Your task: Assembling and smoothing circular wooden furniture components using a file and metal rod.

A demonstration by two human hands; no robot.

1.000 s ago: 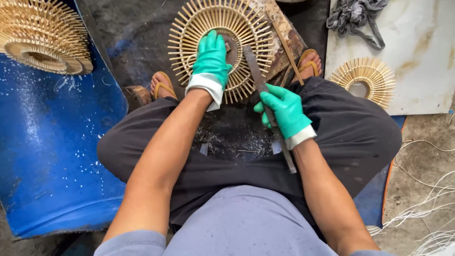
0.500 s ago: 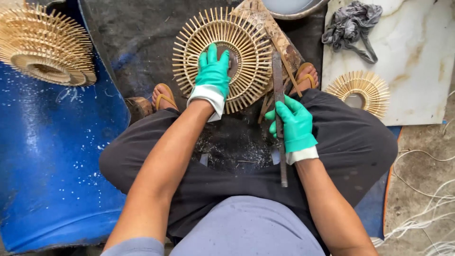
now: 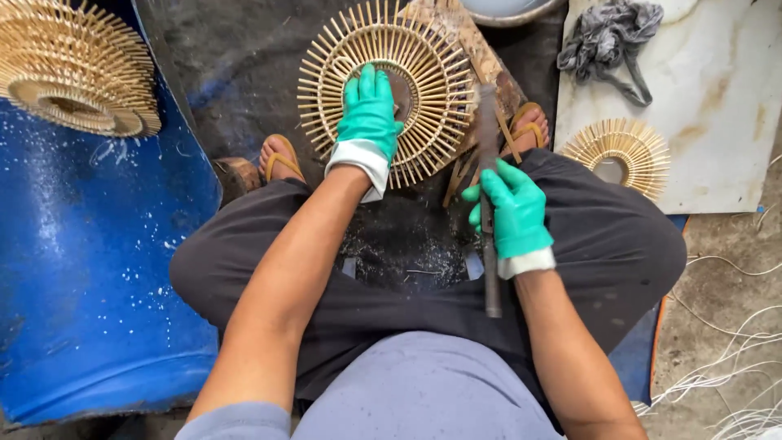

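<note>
My left hand, in a green glove, presses flat on a round bamboo ring with sticks radiating outward like a sunburst. The ring rests on a wooden block in front of my knees. My right hand, also gloved in green, grips a long dark metal blade by its handle. The blade stands nearly upright, its upper end beside the right edge of the ring.
A stack of finished sunburst rings lies on a blue barrel at left. A smaller ring and a grey rag sit on a white slab at right. White strands trail over the ground.
My right hand has swung the blade from a slant to nearly upright and moved it right of the ring. My left hand stays pressed on the ring.
</note>
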